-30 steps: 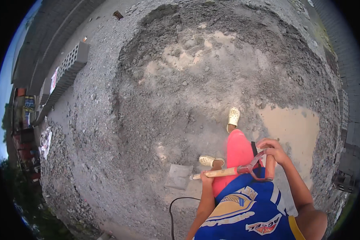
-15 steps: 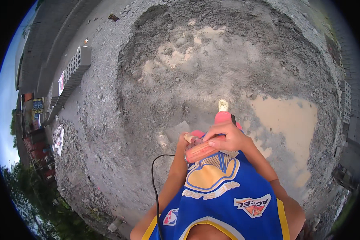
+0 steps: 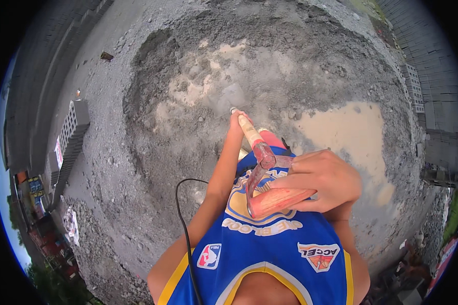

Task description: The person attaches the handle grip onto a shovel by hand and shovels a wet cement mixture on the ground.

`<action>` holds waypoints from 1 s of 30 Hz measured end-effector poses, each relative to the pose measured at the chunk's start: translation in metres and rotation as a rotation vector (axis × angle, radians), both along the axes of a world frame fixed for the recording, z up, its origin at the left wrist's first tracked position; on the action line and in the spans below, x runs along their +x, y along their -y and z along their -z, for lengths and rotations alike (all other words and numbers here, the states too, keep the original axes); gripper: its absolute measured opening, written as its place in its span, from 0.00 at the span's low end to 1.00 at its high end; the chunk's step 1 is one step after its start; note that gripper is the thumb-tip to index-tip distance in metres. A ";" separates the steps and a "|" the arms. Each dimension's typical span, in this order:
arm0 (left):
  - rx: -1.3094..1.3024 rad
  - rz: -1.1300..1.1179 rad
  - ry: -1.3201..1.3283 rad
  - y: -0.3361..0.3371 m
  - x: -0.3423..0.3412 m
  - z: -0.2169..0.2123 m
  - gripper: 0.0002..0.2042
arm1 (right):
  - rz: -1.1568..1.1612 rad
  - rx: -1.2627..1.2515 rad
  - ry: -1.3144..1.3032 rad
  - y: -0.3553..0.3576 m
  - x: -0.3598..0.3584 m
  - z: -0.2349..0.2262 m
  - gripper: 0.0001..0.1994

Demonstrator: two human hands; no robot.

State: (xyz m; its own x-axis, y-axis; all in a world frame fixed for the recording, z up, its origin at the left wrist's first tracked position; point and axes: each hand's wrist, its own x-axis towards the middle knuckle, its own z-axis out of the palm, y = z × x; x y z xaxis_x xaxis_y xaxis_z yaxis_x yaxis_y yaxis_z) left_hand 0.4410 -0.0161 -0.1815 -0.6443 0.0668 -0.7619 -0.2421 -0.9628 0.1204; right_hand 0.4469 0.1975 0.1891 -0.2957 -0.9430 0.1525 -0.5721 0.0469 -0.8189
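Right hand (image 3: 328, 179) clasps a shovel (image 3: 264, 155) by its red grip (image 3: 277, 202), left hand (image 3: 236, 122) wrapped around the shaft (image 3: 251, 133). A brown puddle (image 3: 345, 133) lies nearby.

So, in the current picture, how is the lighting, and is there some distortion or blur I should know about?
In the head view, light looks soft, without hard shadows; toward the head view's right rim, the grey wall curves; in the head view, the right hand looks enlarged, and the pale shovel blade seems slightly soft, its outline faint against the ground.
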 end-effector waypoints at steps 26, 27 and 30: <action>0.334 -0.340 -0.184 0.060 -0.114 -0.069 0.08 | -0.045 0.218 -0.175 0.135 -0.158 0.078 0.13; 0.311 -0.345 -0.194 0.073 -0.117 -0.075 0.08 | -0.046 0.223 -0.175 0.146 -0.163 0.078 0.13; 0.151 -0.193 -0.150 0.142 -0.118 -0.074 0.10 | -0.038 0.263 -0.186 0.200 -0.173 0.072 0.14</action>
